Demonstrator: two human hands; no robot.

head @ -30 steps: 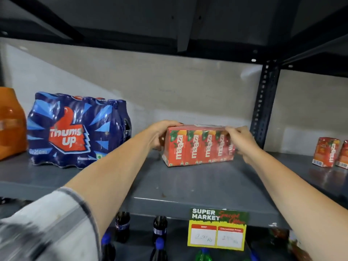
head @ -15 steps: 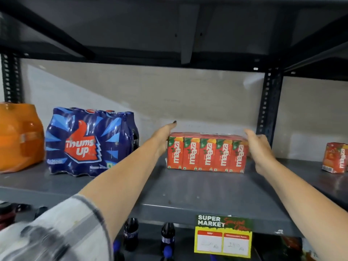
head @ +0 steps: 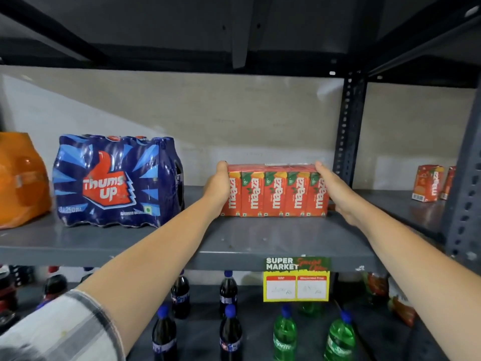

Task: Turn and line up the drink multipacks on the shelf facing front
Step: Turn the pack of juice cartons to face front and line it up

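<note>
— Two hands clamp the red shrink-wrapped Maaza carton multipack (head: 276, 191): the left hand (head: 218, 186) is wrapped round its left end, the right hand (head: 335, 191) round its right end. How much room is around it?

— Plenty. It sits on the grey metal shelf (head: 260, 241), with bare shelf between it and the front edge. To its left, past a gap, stands the blue plastic-wrapped Thums Up bottle multipack (head: 117, 181); to its right, close by, the black perforated upright post (head: 348, 131).

— And the look of it?

— Five slim cartons side by side, white "maaza" lettering running up each, under glossy film.

— Which way does it point?

— Its printed face looks front; its long axis runs left to right, about parallel to the shelf edge.
</note>
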